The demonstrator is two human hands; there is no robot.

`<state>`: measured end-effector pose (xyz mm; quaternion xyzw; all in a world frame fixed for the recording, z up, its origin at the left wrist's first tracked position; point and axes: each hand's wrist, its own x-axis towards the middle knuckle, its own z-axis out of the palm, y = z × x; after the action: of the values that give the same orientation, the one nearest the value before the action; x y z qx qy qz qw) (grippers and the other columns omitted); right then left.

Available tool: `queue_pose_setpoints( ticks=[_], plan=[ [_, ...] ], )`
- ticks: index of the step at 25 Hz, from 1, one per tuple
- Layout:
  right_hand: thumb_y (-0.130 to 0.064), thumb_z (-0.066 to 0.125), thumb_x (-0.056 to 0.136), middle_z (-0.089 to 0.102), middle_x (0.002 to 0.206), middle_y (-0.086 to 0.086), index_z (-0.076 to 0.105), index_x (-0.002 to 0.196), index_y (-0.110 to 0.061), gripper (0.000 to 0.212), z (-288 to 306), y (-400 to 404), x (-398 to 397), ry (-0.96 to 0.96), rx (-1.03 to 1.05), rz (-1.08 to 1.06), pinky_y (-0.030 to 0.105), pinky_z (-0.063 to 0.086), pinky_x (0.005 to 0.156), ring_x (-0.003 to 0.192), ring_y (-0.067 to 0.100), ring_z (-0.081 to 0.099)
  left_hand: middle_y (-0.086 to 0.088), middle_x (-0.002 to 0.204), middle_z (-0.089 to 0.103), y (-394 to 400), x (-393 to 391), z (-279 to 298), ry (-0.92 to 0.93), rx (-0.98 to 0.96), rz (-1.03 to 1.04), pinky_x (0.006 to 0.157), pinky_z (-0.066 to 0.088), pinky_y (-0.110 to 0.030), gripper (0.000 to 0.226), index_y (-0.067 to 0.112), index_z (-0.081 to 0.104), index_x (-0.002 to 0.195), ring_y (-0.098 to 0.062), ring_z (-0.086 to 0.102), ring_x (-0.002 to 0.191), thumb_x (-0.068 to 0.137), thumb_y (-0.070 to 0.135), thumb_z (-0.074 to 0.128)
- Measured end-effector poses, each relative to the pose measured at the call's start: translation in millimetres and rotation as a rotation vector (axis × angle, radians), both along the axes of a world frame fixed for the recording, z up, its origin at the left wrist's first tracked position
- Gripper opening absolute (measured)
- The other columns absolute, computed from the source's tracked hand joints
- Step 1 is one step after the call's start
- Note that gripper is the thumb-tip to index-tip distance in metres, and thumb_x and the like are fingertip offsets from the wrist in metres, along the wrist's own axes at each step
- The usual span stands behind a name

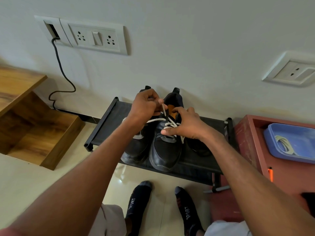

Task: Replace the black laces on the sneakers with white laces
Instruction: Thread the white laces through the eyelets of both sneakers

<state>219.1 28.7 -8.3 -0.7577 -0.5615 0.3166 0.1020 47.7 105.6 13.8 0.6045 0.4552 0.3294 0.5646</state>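
Already a white woven lace crosses the lower eyelets of the right black sneaker on the black fabric shoe rack. Left hand pinches 1 lace end; right hand, fingers curled, grasps the shoe's collar. Upper eyelets remain.

Pale wall, fitted with a white switch-and-socket panel and a second socket plate. Black cable hung from the panel. Glossy cream tiled floor. Wooden shelving at left; reddish cabinet at right.
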Motion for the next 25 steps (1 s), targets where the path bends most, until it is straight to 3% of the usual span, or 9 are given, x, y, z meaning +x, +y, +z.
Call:
queue_pose_setpoints(
  ticks=[5,7,9,12,15,18,22,23,25],
  plan=[
    [-0.079,0.084,0.056,0.03,0.144,0.005,0.033,0.144,-0.03,0.114,-8.6,-0.3,-12.3,-0.14,0.011,-0.027,0.059,0.047,0.106,0.137,0.035,0.038,-0.015,0.083,0.073,5.7,-3.7,16.1,-0.31,-0.018,0.108,0.073,0.063,-0.04,0.008,0.005,0.057,0.1,-0.033,0.076,0.078,0.107,0.005,0.053],
    [-0.074,0.087,0.058,0.028,0.141,0.004,0.031,0.142,-0.03,0.111,-8.9,-2.3,-14.0,-0.191,0.027,0.005,0.058,0.049,0.104,0.133,0.034,0.041,-0.008,0.076,0.064,15.6,-10.4,26.5,-0.414,0.004,0.29,0.061,0.056,-0.03,0.01,0.008,0.055,0.099,-0.021,0.065,0.063,0.108,0.011,0.051],
    [-0.071,0.09,0.058,0.027,0.141,0.003,0.029,0.143,-0.03,0.112,-11.2,-3.5,-13.5,-0.184,0.043,0.003,0.057,0.05,0.104,0.134,0.034,0.041,-0.002,0.079,0.063,17.5,-13.5,21.1,-0.091,0.142,0.306,0.052,0.049,-0.02,0.019,0.007,0.058,0.1,-0.012,0.059,0.06,0.106,0.025,0.058],
    [-0.068,0.092,0.058,0.026,0.141,0.003,0.03,0.144,-0.031,0.112,-13.4,-2.6,-13.0,-0.134,0.052,-0.006,0.054,0.051,0.104,0.134,0.033,0.042,0.004,0.077,0.066,8.1,-9.4,-8.9,0.587,0.417,-0.108,0.056,0.045,-0.027,0.034,0.016,0.069,0.087,-0.009,0.062,0.068,0.092,0.049,0.074],
    [-0.068,0.092,0.058,0.028,0.14,0.002,0.031,0.142,-0.033,0.11,-15.3,-1.9,-10.0,-0.116,0.043,-0.013,0.051,0.053,0.101,0.129,0.032,0.048,0.004,0.068,0.059,9.1,-4.1,-21.9,0.784,0.455,-0.3,0.061,0.04,-0.03,0.034,0.019,0.065,0.067,-0.012,0.056,0.065,0.086,0.041,0.081],
    [-0.068,0.092,0.058,0.029,0.142,0.004,0.03,0.143,-0.034,0.11,-15.4,-1.4,-9.6,-0.123,0.019,-0.016,0.053,0.055,0.099,0.128,0.034,0.051,-0.003,0.068,0.063,9.1,-0.8,-13.8,0.587,0.41,-0.236,0.064,0.048,-0.035,0.029,0.018,0.061,0.07,-0.013,0.057,0.063,0.092,0.029,0.077],
    [-0.071,0.091,0.058,0.031,0.142,0.005,0.03,0.143,-0.034,0.111,-13.4,-1.8,-8.3,-0.157,0.008,-0.008,0.052,0.054,0.098,0.128,0.034,0.049,-0.012,0.082,0.073,6.9,-2.7,16.1,-0.2,0.148,0.128,0.056,0.048,-0.03,0.024,0.001,0.054,0.095,-0.02,0.064,0.066,0.106,0.022,0.058],
    [-0.07,0.09,0.059,0.031,0.142,0.005,0.03,0.142,-0.034,0.11,-13.4,-2.0,-8.4,-0.156,0.007,-0.006,0.052,0.054,0.098,0.127,0.034,0.05,-0.01,0.08,0.071,8.3,-4.6,17.4,-0.255,0.096,0.159,0.053,0.045,-0.032,0.023,0.005,0.052,0.098,-0.022,0.064,0.066,0.108,0.025,0.056],
    [-0.069,0.091,0.06,0.03,0.143,0.005,0.029,0.143,-0.034,0.109,-14.0,-2.3,-9.0,-0.149,0.012,-0.003,0.052,0.054,0.098,0.128,0.035,0.05,-0.003,0.08,0.067,9.9,-7.2,10.1,0.035,0.189,0.119,0.055,0.046,-0.03,0.027,0.009,0.055,0.1,-0.018,0.062,0.065,0.102,0.034,0.065]
  ],
)
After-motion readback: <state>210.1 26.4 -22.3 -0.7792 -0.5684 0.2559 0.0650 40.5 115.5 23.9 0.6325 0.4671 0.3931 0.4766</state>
